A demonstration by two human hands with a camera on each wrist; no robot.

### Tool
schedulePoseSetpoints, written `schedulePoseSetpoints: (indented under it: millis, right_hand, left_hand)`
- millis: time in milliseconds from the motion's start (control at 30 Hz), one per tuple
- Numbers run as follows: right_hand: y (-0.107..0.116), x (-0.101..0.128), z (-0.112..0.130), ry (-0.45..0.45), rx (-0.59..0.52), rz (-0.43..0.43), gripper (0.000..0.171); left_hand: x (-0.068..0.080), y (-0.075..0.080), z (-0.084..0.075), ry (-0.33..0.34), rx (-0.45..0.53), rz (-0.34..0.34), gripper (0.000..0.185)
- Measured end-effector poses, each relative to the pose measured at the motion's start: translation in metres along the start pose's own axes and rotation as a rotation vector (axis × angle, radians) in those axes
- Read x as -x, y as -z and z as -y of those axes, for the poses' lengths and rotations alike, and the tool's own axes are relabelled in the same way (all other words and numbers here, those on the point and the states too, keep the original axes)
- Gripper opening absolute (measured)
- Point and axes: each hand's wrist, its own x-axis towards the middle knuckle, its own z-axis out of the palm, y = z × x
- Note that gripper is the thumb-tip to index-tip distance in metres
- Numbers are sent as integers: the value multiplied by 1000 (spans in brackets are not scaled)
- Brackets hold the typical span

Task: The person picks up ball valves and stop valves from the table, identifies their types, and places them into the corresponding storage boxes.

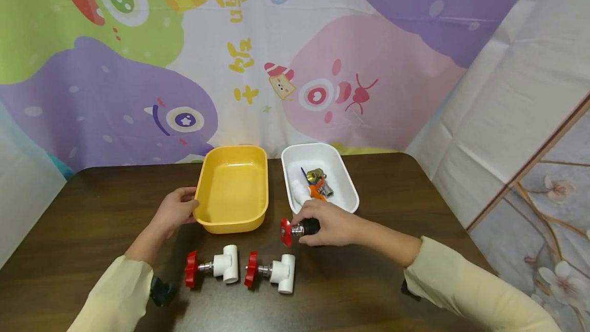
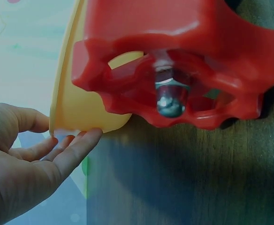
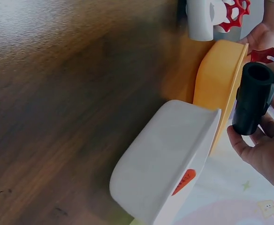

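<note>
We see a black-bodied valve (image 1: 301,228) with a red handwheel lying sideways just in front of the white bin (image 1: 346,181), wheel pointing left. The yellow bin (image 1: 234,219) sits upright beside it, empty, its left rim touched by fingers.

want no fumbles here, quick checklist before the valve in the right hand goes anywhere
1. Right hand grips the black valve: ok, fingers curl round its body.
2. Valve clear of the table: cannot tell.
3. Yellow tub free of parts: ok.
4. Left hand steadies the yellow tub: ok, fingers touch its rim.
5. White tub has spare room: ok, a few fittings lie inside.
6. Two white valves out of the way: ok, nearer the person.
</note>
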Motion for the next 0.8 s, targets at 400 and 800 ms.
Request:
schedulePoseSetpoints:
  millis: [400, 800]
  right_hand:
    - [1, -18, 6, 22, 30, -17, 28]
    - [5, -31, 11, -10, 4, -21, 30]
  left_hand:
    - [-1, 1, 1, 1, 7, 6, 52]
    - [-1, 1, 1, 2, 7, 3, 52]
